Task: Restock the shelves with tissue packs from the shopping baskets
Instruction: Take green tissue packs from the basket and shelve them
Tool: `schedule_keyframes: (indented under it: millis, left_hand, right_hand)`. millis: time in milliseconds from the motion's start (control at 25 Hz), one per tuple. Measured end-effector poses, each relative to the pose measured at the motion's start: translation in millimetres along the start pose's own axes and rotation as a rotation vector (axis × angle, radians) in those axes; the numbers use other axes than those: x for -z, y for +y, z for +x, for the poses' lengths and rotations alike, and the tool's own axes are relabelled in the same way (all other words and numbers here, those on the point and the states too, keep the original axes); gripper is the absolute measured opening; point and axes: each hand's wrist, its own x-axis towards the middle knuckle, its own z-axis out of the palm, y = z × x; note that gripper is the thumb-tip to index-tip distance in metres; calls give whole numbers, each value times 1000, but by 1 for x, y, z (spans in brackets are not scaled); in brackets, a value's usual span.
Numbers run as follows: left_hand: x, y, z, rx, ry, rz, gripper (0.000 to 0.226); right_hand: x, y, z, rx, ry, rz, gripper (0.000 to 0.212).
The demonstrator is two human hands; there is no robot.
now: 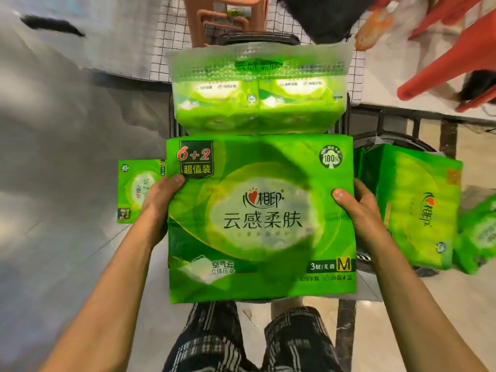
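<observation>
Green tissue pack, between left hand, right hand

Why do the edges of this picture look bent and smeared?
Head view: the wide-angle lens curves the edges, so the grey surface at left looks warped and smeared; the held pack at the centre is sharpest, its big print readable; the pack behind it is softer, with glare on its plastic.
</observation>
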Motion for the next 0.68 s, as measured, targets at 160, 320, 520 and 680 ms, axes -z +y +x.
schedule_keyframes:
  millis: [160,320,520,680]
  left_hand:
    - [3,80,-77,-147,7,-21,46]
    - [17,124,-140,-296,71,-76,39]
    - [40,119,-220,-333,220,-256,68]
    - [22,81,-288,-388,377,-383,54]
  right_hand:
    - [-21,-93,-50,96,1,-20,43]
    - [-43,-161,-89,195,-75,-35,36]
    - [-63,-203,-120,269,-299,-76,58]
    - [-66,-209,-134,302,-485,-197,97]
